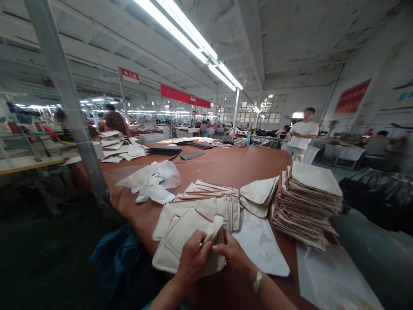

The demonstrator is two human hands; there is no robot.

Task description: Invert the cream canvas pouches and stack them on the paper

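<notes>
Both hands work at the near edge of a brown-covered table. My left hand (194,254) pinches the raised edge of a cream fabric panel (176,239) with brown edging. On the panel's other side, my right hand (229,249) grips the same folded-up edge between thumb and fingers. The panel's lower part lies flat toward me. Beneath and behind it, more cream panels (196,211) overlap in a fanned row. A white sheet (261,241) lies on the table just right of my right hand. What sits between the fingertips is partly hidden.
A tall stack of cream panels (306,202) stands at the right, beside a few loose pieces (260,189). A crumpled clear plastic bag (155,176) lies left of centre. A metal post (69,94) rises at the table's left edge. One person (303,133) stands beyond the table.
</notes>
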